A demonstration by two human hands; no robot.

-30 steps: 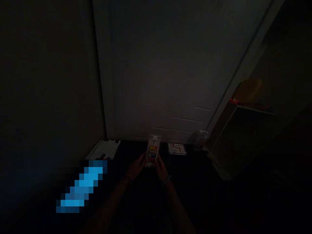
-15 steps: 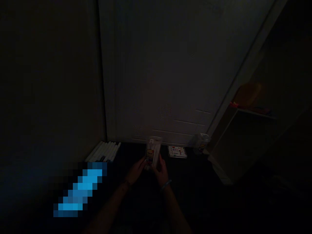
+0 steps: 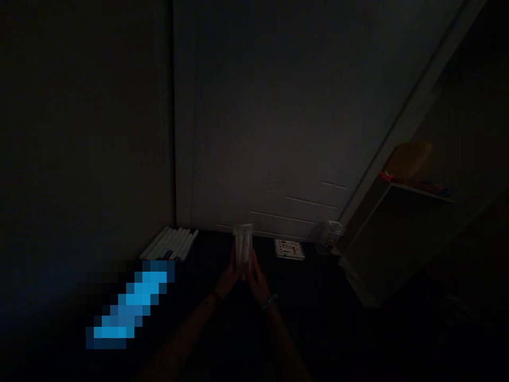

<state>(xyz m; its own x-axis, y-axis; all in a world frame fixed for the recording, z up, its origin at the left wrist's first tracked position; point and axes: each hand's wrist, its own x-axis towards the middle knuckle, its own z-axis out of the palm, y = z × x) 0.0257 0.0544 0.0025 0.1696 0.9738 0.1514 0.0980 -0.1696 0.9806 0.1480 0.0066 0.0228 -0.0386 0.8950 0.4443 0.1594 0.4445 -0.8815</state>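
Observation:
Between my two hands stands a clear plastic case (image 3: 244,246) with pale, pen-like sticks inside, held upright over the dark table. My left hand (image 3: 229,277) grips its lower left side. On the lower right side, the fingers of my right hand (image 3: 256,278) press against it; a light bluish band circles that wrist. Dim light hides the exact finger positions. To the left lies a row of white markers (image 3: 170,244), side by side. Right of my hands, a flat case of markers (image 3: 289,249) with a printed label rests on the table.
A clear container (image 3: 331,236) stands near the back right. Beside it rises a box-like cabinet (image 3: 397,239) with a yellow-orange object (image 3: 409,158) on top. A pixelated bright blue patch (image 3: 135,302) covers the near left. A pale wall panel (image 3: 278,106) closes off the back.
My hands have turned the plastic case, so its dark label no longer faces me and a narrower side shows. Both hands are closer together, and the view has shifted slightly.

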